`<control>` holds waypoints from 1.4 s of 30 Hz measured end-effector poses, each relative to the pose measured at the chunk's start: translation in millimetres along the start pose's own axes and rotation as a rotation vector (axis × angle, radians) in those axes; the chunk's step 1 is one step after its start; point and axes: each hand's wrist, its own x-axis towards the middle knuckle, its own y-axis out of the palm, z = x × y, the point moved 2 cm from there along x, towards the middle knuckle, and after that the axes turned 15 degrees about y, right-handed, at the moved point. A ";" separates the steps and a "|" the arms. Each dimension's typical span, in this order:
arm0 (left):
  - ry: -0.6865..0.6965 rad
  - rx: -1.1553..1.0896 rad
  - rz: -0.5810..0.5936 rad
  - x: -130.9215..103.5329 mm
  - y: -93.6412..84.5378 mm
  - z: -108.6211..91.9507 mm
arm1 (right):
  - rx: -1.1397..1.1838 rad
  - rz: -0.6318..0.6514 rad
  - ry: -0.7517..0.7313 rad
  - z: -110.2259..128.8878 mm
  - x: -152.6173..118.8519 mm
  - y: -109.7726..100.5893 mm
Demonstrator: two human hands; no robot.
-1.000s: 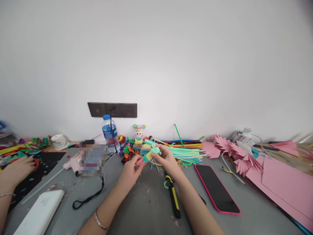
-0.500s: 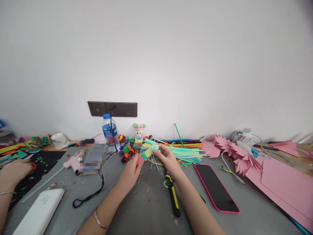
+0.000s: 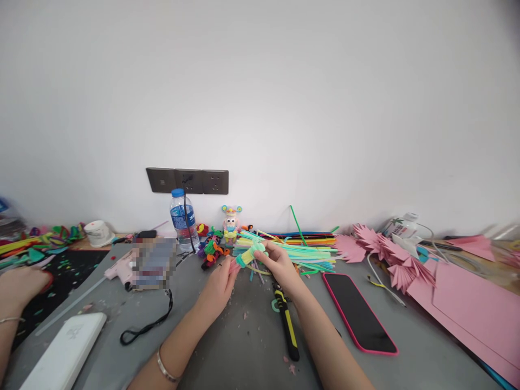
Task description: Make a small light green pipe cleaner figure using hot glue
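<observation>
Between my two hands is a small pipe-cleaner figure [image 3: 246,257] in mint green, yellow and pink. My left hand [image 3: 218,286] pinches its pink lower end. The fingers of my right hand [image 3: 279,266] are closed round its green upper end, at the right. Part of the figure is hidden by my fingers. Just behind stands a finished-looking doll [image 3: 231,225] with round yellow-and-blue ears. A bundle of pipe cleaners [image 3: 312,252] lies behind my right hand. Below my right wrist are black-and-yellow pliers [image 3: 289,330].
A water bottle [image 3: 183,219] stands by the wall. A pink glue gun [image 3: 119,271] and a white power bank [image 3: 67,352] lie left. Right are a phone [image 3: 359,311], pink folded paper [image 3: 410,271] and pink sheets [image 3: 479,309]. A co-worker's hand [image 3: 24,287] is at far left.
The pipe-cleaner figure has turned slightly in my fingers, while both my hands keep almost the same place. At far left, the co-worker's hand has shifted a little to the left.
</observation>
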 end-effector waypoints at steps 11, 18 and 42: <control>0.011 0.050 0.007 1.0 -2.6 -4.5 | -0.006 -0.006 0.023 5.1 -2.0 2.3; -0.007 0.031 -0.001 1.2 -2.5 -5.5 | 0.069 0.041 0.047 -1.6 0.9 1.5; -0.194 -0.208 -0.357 1.7 -9.5 -1.3 | -0.015 -0.054 -0.020 -1.0 -0.2 0.4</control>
